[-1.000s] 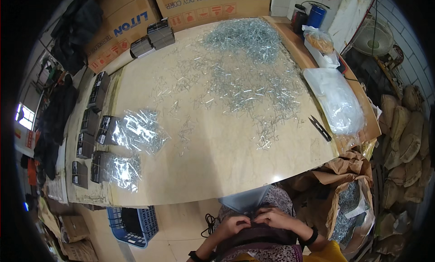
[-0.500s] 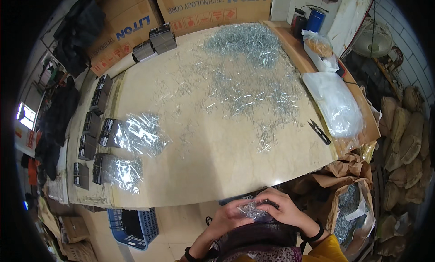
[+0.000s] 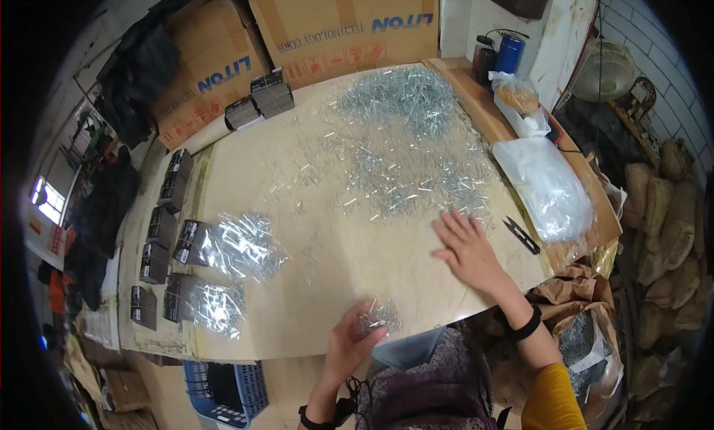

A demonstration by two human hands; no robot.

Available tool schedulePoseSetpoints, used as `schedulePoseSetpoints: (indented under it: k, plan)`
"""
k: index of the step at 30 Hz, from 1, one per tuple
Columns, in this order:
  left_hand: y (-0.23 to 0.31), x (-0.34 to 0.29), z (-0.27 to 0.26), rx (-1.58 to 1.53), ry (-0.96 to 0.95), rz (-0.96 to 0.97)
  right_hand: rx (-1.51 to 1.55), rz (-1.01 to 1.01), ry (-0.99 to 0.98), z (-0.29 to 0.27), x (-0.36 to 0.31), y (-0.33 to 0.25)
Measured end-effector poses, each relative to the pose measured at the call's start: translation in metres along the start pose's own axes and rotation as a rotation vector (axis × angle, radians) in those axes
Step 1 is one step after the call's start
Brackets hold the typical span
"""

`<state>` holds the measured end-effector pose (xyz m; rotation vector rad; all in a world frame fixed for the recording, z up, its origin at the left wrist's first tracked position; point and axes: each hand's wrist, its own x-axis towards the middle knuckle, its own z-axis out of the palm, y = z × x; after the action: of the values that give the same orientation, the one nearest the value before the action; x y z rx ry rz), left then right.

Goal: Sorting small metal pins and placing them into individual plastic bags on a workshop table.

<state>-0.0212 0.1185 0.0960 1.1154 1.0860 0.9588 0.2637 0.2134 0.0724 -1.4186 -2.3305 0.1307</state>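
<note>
Near the table's front edge, my left hand (image 3: 352, 343) is closed round a bunch of thin shiny wire pieces (image 3: 384, 320); whether clear plastic wraps them I cannot tell. My right hand (image 3: 468, 253) is open, fingers spread and palm down, over the table (image 3: 405, 277). Its fingertips are at the near edge of the scattered wire pieces (image 3: 394, 173). Farther back rises a dense heap of the same wire pieces (image 3: 405, 95). Black-handled thread snips (image 3: 523, 235) lie to the right of my right hand.
At the left stand dark banded card stacks (image 3: 155, 262), with shiny clear packets (image 3: 242, 244) beside them. Cardboard boxes (image 3: 342, 28) line the back. A stack of clear plastic bags (image 3: 543, 188) is on the right ledge. Below are a blue basket (image 3: 253, 393) and a paper sack (image 3: 595, 341).
My right hand has left the bunch and reached forward right over the table, opening. My left hand keeps the bunch and has shifted slightly left, to the table edge. The view has tilted up.
</note>
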Motion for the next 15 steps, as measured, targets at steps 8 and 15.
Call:
schedulePoseSetpoints:
  k: [8,15]
  plan:
    - [0.008,0.036,-0.014,0.382,0.094,0.071,0.556,0.028,0.049,-0.005,-0.004,-0.058]
    - [0.002,0.049,-0.01,0.271,-0.032,0.016,0.625,0.057,0.096,0.014,-0.012,-0.088]
